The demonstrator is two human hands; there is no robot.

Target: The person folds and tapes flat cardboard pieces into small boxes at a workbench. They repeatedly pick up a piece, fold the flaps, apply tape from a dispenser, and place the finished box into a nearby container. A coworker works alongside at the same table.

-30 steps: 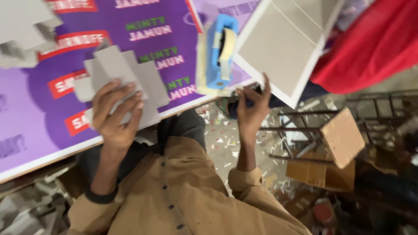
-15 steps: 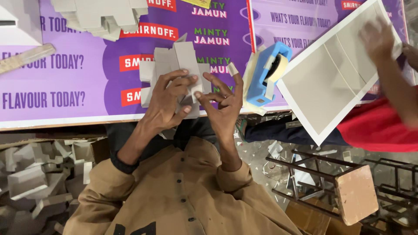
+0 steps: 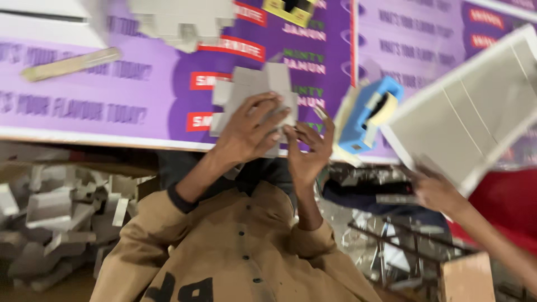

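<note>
Both hands work one grey cardboard blank [image 3: 254,89] that lies on the purple table [image 3: 112,106] near its front edge. Left hand [image 3: 246,131] has a closed grip over the blank's lower part, fingers spread across the board and pressing it flat. Right hand [image 3: 307,154] has a loose, open grip, fingertips curled toward the blank's right edge; the blur makes it hard to say whether they touch it.

To do this well, I judge that the left palm should pin the blank's middle while the right fingers work the flap along its crease, so the board does not slide on the slick sheet.

Just right of the hands lies a blue tape dispenser [image 3: 366,114], close enough to be knocked. Beyond it, another person's hand [image 3: 436,190] holds a large grey board [image 3: 475,106] by its lower corner. Farther back sit a pile of grey blanks [image 3: 184,22] and a wooden stick [image 3: 70,64]. Cardboard scraps [image 3: 50,218] litter the floor below the table's edge.
</note>
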